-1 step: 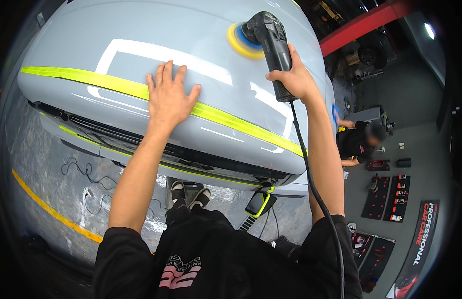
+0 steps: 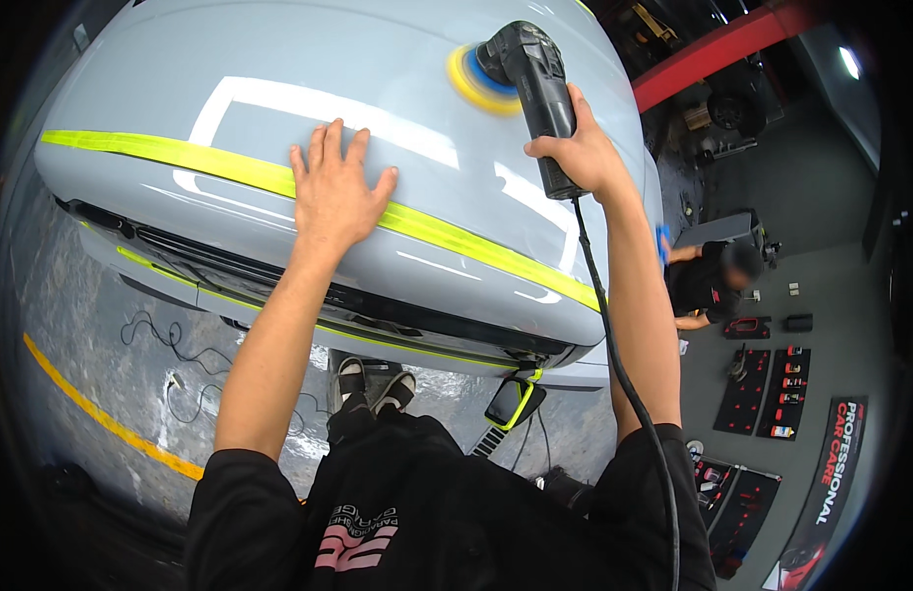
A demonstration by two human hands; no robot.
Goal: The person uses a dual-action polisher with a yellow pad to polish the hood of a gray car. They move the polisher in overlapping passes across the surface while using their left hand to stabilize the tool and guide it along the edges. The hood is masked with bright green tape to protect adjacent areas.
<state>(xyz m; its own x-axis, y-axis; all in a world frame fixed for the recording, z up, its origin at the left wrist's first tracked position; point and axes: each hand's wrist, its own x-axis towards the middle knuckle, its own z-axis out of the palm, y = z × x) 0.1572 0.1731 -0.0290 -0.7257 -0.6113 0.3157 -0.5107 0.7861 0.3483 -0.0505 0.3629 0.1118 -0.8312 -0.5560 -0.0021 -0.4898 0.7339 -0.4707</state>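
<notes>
"Firstly, which step is in hand?"

"By appearance, machine-polishing of the grey panel point(image 2: 309, 54). The black polisher point(image 2: 547, 103) is at the upper centre-right of the frame. Its yellow pad point(image 2: 465, 87) appears to bear on the panel; the blur suggests rotation."

"State the condition of each hand."

"The right hand point(image 2: 586, 148) is wrapped around the rear of the polisher's body, thumb on the near side. The left hand point(image 2: 338, 197), left of the frame's centre, lies palm down with fingers spread, gripping nothing; it overlaps the wide yellow-green tape point(image 2: 181, 151) and touches the panel."

"What does the next move call for?"

"In my judgement: an even guiding of the pad across the panel, flat and clear of the tape, with the power cord point(image 2: 608, 330) clear of the surface. It runs from the polisher down past the right forearm."

"Give the counts."

"Polisher, one. Pad, one. Cord at the polisher, one. Wide tape strip across the panel, one. Operator's hands, two. Sandals point(image 2: 351, 377) at the lower centre, two. Co-worker point(image 2: 708, 281) at the right of the frame, one. Cables on the floor point(image 2: 269, 345), lower left: number cannot be told."
</notes>
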